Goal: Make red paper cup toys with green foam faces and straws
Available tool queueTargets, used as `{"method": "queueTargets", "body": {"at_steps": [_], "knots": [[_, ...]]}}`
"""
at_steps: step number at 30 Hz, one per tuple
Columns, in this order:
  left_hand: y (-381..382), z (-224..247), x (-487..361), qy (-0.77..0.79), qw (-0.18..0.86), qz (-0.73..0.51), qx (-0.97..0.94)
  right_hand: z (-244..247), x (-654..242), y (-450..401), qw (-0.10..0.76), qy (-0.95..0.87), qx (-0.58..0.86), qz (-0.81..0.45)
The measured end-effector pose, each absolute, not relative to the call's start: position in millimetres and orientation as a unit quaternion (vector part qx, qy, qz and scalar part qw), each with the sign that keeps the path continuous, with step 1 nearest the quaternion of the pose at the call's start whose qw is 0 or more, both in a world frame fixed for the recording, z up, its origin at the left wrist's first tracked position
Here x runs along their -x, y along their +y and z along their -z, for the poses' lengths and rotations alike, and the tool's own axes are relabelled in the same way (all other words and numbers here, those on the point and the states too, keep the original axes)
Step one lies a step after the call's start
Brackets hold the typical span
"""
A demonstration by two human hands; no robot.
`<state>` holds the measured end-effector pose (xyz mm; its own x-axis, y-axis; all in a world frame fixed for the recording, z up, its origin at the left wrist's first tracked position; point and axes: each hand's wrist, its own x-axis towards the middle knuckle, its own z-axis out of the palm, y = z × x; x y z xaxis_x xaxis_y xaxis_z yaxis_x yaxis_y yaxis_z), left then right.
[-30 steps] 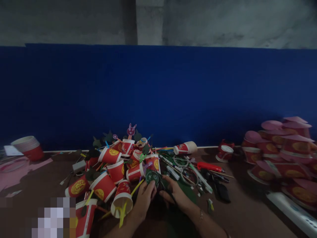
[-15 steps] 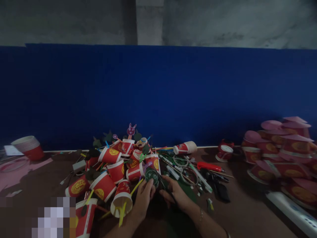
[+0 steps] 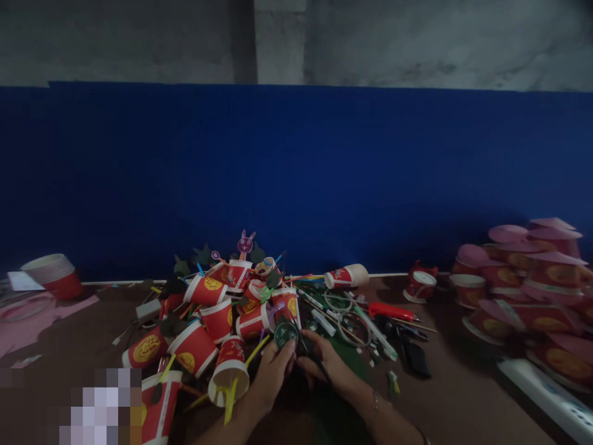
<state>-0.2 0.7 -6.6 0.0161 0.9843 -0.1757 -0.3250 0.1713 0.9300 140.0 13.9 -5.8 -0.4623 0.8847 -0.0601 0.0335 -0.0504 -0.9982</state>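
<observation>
The round green piece [image 3: 286, 334], with a face drawn on it in white lines, sits at the tips of my left fingers, just in front of them. My left hand [image 3: 275, 372] pinches it by its near edge, with the thumb on top, so this hand is the nearer one. My right hand [image 3: 331, 363] is closed around dark scissors [image 3: 309, 352]; how wide their blades stand, I cannot tell in this dim light. The piece is round and has no long axis, so what matters, I judge, is the line of the scissors: they point forward and leftward from my right fingers, towards the right edge of the piece. Whether they touch it, I cannot see. Beside my left fingers, to the left, a cup with yellow strips [image 3: 230, 353] lies tilted, and beyond it spreads a pile of red paper cups [image 3: 217, 321]. To the right of my right fingers are a looped cable [image 3: 354, 335], a red tool [image 3: 391, 311] and, well apart, a white power strip [image 3: 546, 395] on the brown desk [image 3: 449, 395]. Farther ahead of both hands stands a blue panel [image 3: 296, 179].
</observation>
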Motion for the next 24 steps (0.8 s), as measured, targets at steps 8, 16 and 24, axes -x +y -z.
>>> {"method": "queueTargets", "body": {"at_steps": [8, 16, 24], "knots": [[-0.8, 2.2, -1.0, 0.449, 0.617, -0.544, -0.348, 7.2, -139.9, 14.8, 0.356, -0.592, 0.390, -0.609], [-2.0, -5.3, -0.3, 0.452, 0.604, -0.573, -0.320, 8.6, -140.8, 16.1, 0.359, -0.602, 0.405, -0.587], [-1.8, 0.4, -3.4, 0.451, 0.620, -0.543, -0.342, 14.0, -140.2, 17.6, 0.360, -0.600, 0.421, -0.577]]}}
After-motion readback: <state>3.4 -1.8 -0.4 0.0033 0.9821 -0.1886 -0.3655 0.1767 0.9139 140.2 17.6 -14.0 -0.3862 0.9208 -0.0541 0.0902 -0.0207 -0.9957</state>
